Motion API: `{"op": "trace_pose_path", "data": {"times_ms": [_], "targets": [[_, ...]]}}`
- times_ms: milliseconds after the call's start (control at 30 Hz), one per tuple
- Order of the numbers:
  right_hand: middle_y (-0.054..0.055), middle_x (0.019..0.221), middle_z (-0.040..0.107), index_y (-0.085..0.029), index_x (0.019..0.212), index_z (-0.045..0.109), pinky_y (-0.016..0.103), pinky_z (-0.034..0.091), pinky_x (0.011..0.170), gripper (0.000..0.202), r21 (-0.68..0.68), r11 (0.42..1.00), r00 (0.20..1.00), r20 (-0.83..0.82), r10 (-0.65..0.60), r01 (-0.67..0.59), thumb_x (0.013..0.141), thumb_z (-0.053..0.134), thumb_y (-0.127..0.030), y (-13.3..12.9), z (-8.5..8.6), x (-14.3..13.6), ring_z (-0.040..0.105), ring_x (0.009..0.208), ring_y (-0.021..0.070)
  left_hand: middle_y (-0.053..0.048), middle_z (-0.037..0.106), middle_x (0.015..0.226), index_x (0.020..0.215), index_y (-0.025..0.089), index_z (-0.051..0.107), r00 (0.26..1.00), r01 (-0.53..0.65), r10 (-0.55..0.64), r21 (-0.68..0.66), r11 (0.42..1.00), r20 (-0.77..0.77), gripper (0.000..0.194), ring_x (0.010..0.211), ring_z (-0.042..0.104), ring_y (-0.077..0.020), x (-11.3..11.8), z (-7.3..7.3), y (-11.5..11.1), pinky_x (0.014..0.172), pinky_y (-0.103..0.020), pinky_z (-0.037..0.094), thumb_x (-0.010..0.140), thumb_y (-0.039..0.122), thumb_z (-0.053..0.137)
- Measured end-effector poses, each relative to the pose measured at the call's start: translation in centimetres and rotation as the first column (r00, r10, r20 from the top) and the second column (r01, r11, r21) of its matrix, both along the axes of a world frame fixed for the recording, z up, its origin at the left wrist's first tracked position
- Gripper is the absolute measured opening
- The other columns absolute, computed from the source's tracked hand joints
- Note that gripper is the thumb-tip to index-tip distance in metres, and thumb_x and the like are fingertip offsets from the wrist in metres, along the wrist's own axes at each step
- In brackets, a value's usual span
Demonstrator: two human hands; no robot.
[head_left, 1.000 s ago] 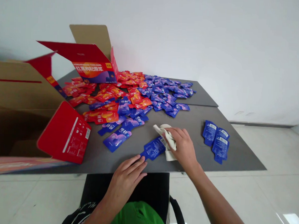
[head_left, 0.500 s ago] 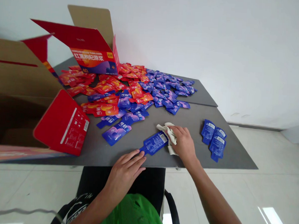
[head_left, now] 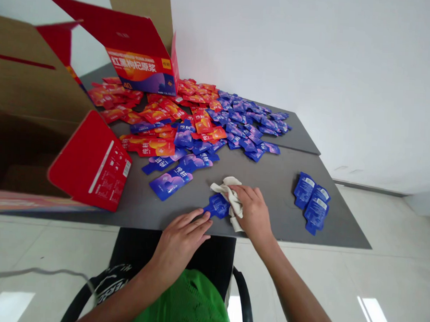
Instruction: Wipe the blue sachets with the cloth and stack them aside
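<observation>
Hiding one end of a flat, printed blue pouch (head_left: 218,206) on the grey table (head_left: 272,176), a crumpled off-white cloth (head_left: 237,208) is clutched in the right hand (head_left: 253,210). Unclenched, the left hand (head_left: 182,238) touches the pouch's neck.

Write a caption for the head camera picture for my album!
Left hand touches a blue pouch, right hand holds a white cloth over part of it; red and blue pouches lie beyond.

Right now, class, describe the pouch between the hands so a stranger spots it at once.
On the gray table, look along the near edge, right of the nearer open box. There the left hand touches the narrow end of a blue pouch. Unlike the other blue pouches, it lies partly under a white cloth in the right hand.
</observation>
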State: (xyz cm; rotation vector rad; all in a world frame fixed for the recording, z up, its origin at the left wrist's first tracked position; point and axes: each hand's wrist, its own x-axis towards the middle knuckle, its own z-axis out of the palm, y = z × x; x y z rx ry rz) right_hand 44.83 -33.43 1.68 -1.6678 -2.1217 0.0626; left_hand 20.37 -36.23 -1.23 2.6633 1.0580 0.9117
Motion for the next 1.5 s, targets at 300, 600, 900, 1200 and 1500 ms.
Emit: {"op": "trace_pose_path", "data": {"times_ms": [300,600,900,1200,1500], "targets": [[0.009,0.129,0.071,-0.024,0.133,0.066,0.042,0.048,0.095,0.032,0.181,0.978,0.991,-0.101,-0.088,0.105,0.102,0.057,-0.026,-0.8,3.1,-0.4,0.062,0.108,0.0283,-0.006,0.075,0.128,0.121,0.015,0.072,1.000,0.004,-0.004,0.003,1.000,0.021,0.022,0.122,0.068,-0.0259,0.1,-0.3,0.0,0.096,-0.042,0.059,0.102,0.021,0.061],[0.008,0.134,0.068,-0.024,0.139,0.063,0.043,0.050,0.100,0.048,-0.031,0.994,0.993,-0.069,0.100,-0.102,0.093,0.061,-0.012,-1.1,-0.1,-4.3,0.057,0.111,0.0298,-0.006,0.075,0.129,0.122,0.018,0.073,1.000,-0.011,0.010,-0.049,0.999,-0.006,0.024,0.125,0.067,-0.0261,0.2,-0.1,-0.1,0.100,-0.042,0.057,0.101,0.019,0.061],[0.011,0.117,0.075,-0.021,0.122,0.073,0.043,0.047,0.091,0.028,0.233,0.938,0.966,-0.091,-0.242,0.257,0.101,0.058,-0.031,0.5,0.4,4.2,0.063,0.099,0.0284,-0.005,0.077,0.125,0.119,0.021,0.073,0.999,0.019,-0.020,-0.061,0.998,-0.026,0.021,0.119,0.068,-0.0257,-0.1,1.1,0.5,0.096,-0.042,0.055,0.102,0.024,0.062],[0.011,0.112,0.076,-0.017,0.116,0.077,0.041,0.054,0.090,0.041,0.143,0.756,0.589,-0.723,-0.361,0.639,0.094,0.066,-0.051,-1.8,-0.7,3.9,0.071,0.100,0.0285,-0.016,0.066,0.134,0.149,0.017,0.051,0.968,-0.247,0.246,-0.005,0.969,-0.053,0.048,0.118,0.059,-0.0326,4.1,1.7,2.8,0.091,-0.046,0.051,0.105,0.036,0.052],[0.011,0.105,0.079,-0.016,0.114,0.078,0.038,0.057,0.082,0.046,-0.004,0.800,0.427,-0.845,-0.324,0.599,0.089,0.072,-0.053,-1.5,-1.1,4.9,0.072,0.093,0.0281,-0.014,0.067,0.106,0.134,0.012,0.063,0.926,-0.272,0.269,0.027,0.962,-0.266,0.042,0.095,0.064,-0.0309,5.0,1.1,4.7,0.079,-0.041,0.050,0.097,0.034,0.065]]}}
